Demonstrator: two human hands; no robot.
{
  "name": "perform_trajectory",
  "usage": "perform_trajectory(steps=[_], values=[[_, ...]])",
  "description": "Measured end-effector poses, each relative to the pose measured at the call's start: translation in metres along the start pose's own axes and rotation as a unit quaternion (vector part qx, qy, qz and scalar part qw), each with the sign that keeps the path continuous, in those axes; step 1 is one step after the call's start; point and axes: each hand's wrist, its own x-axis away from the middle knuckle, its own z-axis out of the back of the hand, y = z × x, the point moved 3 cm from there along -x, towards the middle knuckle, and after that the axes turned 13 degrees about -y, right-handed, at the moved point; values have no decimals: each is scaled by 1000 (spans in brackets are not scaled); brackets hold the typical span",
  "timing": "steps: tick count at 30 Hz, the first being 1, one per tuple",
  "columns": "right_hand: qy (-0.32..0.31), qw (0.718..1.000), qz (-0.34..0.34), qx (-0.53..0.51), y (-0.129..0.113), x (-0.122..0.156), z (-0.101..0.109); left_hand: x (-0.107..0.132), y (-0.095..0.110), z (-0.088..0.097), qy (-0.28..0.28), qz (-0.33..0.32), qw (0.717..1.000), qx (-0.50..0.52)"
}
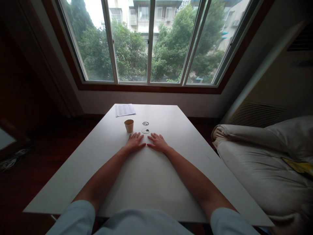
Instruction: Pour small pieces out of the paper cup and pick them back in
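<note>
My left hand (135, 142) lies flat on the white table (97, 153), palm down with fingers stretched out. My right hand (157, 142) lies flat beside it, fingers spread, the two thumbs almost touching. Neither hand holds anything. A small brown paper cup (129, 125) stands upright just beyond my left hand. Two small round discs sit beyond my right hand, the nearer disc (145, 131) close to its fingertips and the farther disc (145, 123) behind it.
A printed sheet of paper (125, 110) lies at the table's far left edge. A large window (151, 42) fills the wall ahead. A bed with pale bedding (264, 160) stands close on the right. Dark floor (36, 156) lies to the left.
</note>
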Motion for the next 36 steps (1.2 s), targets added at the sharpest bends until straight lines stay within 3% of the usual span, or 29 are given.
perform_trajectory(steps=[20,36], values=[[4,1000,2,-1,2,-1,-1,-1,-1,-1,1,-5,1000,-1],[-40,999,-10,3,1,-5,-6,-1,-1,-3,-16,1,1000,8]])
